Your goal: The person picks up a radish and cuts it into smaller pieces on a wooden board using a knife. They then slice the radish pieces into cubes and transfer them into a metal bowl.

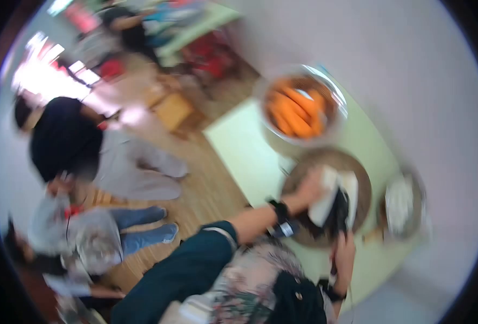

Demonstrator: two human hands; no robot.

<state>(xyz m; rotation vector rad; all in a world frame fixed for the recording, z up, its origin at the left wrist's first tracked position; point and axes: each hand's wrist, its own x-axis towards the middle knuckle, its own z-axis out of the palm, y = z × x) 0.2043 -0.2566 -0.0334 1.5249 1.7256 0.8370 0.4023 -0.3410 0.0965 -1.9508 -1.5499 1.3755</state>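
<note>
My left hand rests on a long white piece of food on a round brown chopping board and holds it down. A knife with a broad dark blade stands between this piece and another white piece. Its handle is in my right hand, closed around it at the board's near edge. Motion blur hides the fingertips and the exact kind of the white food.
A large metal bowl of carrots stands beyond the board on the pale green table. To the right is a bowl of white pieces by the wall. At left, several people and a wooden stool occupy the floor.
</note>
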